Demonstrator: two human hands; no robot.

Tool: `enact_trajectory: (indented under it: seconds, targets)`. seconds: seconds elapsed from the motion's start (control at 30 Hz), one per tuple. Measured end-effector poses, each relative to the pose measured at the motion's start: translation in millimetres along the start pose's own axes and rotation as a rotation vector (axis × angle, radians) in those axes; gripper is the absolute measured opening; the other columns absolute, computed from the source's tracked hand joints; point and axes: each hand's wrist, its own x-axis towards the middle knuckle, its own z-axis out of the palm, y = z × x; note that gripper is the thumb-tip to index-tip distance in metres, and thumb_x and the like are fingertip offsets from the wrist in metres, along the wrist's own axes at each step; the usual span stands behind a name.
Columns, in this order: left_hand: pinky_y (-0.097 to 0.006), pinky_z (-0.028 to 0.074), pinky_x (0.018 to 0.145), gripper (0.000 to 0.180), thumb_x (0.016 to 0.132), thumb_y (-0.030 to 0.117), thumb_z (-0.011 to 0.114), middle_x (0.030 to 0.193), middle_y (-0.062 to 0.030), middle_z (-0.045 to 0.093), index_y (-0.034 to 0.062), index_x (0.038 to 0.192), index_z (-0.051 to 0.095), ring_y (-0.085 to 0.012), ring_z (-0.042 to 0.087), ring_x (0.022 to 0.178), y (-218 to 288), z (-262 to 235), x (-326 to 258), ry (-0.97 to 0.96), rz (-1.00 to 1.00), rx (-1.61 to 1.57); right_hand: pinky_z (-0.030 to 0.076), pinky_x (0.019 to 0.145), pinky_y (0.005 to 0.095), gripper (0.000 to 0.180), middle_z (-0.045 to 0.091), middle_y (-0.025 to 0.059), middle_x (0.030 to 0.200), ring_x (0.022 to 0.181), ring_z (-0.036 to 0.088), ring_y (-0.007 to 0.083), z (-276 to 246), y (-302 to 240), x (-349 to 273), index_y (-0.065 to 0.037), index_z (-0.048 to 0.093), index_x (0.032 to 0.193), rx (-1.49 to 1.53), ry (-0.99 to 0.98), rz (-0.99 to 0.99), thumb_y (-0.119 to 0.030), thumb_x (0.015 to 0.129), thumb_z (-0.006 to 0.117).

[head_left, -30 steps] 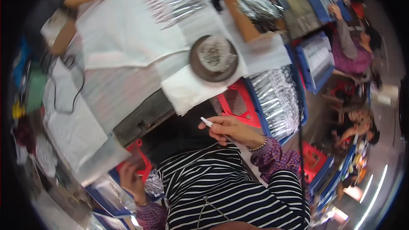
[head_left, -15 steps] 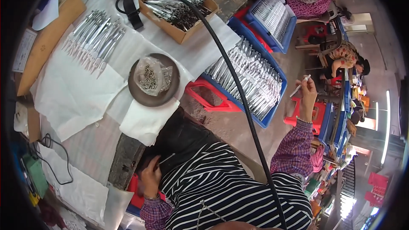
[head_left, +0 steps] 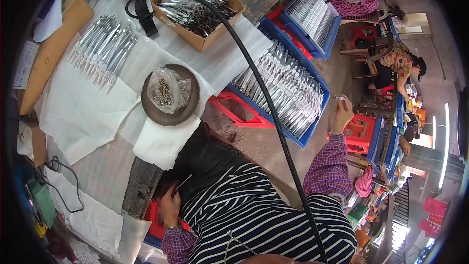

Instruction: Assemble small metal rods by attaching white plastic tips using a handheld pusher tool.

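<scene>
Leftward, beyond the striped garment (head_left: 264, 220) and nearer the blue tray (head_left: 302, 142), the person's right hand (head_left: 345, 112) has shifted since half a second ago. The left hand (head_left: 170, 209), beside the garment, grasps a slim pale rod (head_left: 184, 181), its long axis slanting up and right. Right fingertips pinch a small whitish piece (head_left: 340, 98) pointing left; its full axis cannot be told.
</scene>
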Motion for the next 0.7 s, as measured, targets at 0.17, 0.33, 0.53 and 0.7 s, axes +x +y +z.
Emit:
enact_trajectory:
  seconds: [0.17, 0.33, 0.53, 0.7]
  targets:
    - [-0.036, 0.048, 0.067, 0.031, 0.083, 0.01, 0.055, 0.085, -0.0212, 0.063, 0.0102, 0.113, 0.063, -0.0325, 0.063, 0.075, -2.5, 3.4, 1.7, 0.026, 0.032, 0.008, 0.052, 0.073, 0.0233, 0.025, 0.059, 0.0059, 0.102, 0.089, 0.059, 0.0134, 3.8, 19.8, -15.1, 0.003, 0.064, 0.104, 0.064, -0.076, -0.078, 0.007, 0.08, 0.062]
    - [-0.037, 0.048, 0.069, 0.031, 0.083, 0.01, 0.055, 0.088, -0.0217, 0.063, 0.0097, 0.113, 0.063, -0.0344, 0.063, 0.079, -1.9, 2.5, 1.6, -0.013, -0.044, 0.038, 0.05, 0.074, 0.0222, 0.022, 0.06, 0.006, 0.1, 0.089, 0.057, 0.0118, 14.4, 13.8, -23.0, 0.004, 0.065, 0.101, 0.05, -0.082, -0.185, 0.008, 0.079, 0.062]
    - [-0.037, 0.048, 0.069, 0.03, 0.083, 0.01, 0.054, 0.087, -0.0219, 0.063, 0.0079, 0.111, 0.063, -0.0346, 0.063, 0.079, -1.0, 3.8, 0.9, 0.013, -0.037, 0.047, 0.048, 0.074, 0.0227, 0.02, 0.062, 0.0069, 0.099, 0.088, 0.056, 0.0113, 17.2, 10.6, -37.2, 0.001, 0.067, 0.097, -0.12, -0.139, -0.216, 0.007, 0.079, 0.062]
    - [-0.032, 0.048, 0.068, 0.03, 0.078, 0.005, 0.055, 0.08, -0.0185, 0.064, 0.0016, 0.107, 0.063, -0.0256, 0.062, 0.072, -5.7, 7.9, 1.4, 0.074, 0.03, 0.068, 0.049, 0.076, 0.0246, 0.026, 0.063, 0.008, 0.1, 0.091, 0.059, 0.0134, 20.4, 11.9, -46.5, 0.0, 0.067, 0.099, -0.27, -0.148, -0.217, 0.009, 0.078, 0.056]
